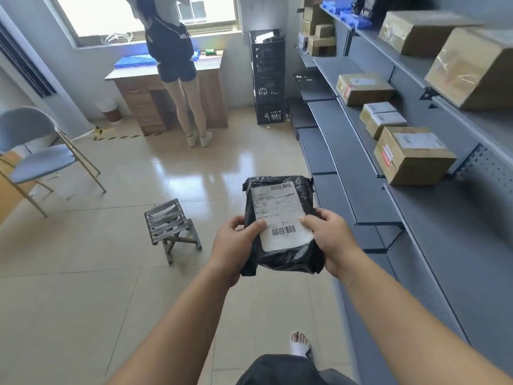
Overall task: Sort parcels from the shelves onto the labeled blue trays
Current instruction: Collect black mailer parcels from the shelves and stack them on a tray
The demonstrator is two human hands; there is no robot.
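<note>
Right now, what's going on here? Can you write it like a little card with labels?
Held: black plastic-bag parcel with white barcode label
Left hand: grips parcel's left edge, thumb on label
Right hand: grips parcel's right edge, thumb on label
Shelves: grey metal shelves at right, carrying brown cardboard boxes
Tray: flat blue plastic tray on wooden desk by window
Floor: small grey slatted stool; grey folding chair
Also: another person standing at desk

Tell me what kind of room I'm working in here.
Likely a small parcel sorting room: grey shelving with taped cardboard boxes, a barcode-labelled black bagged parcel, and a blue tray on the desk.
</note>
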